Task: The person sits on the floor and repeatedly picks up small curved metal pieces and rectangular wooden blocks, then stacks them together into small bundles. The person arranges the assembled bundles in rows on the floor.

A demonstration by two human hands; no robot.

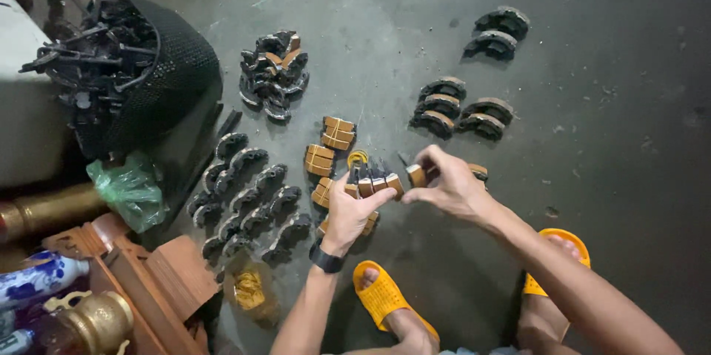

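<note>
Tan blocks [374, 186] held by both hands.

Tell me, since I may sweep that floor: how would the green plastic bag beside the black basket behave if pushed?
The green plastic bag looks crumpled and thin, so it would probably be floppy and crush rather than slide whole. It seems light for its size, likely to skid on the smooth concrete floor. What it holds is hidden. Being wedged against the black basket, it may snag there.

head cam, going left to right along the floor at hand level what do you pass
green plastic bag → rows of dark curved shoes → left hand holding a stack of tan-lined pieces → right hand pinching one piece
</note>
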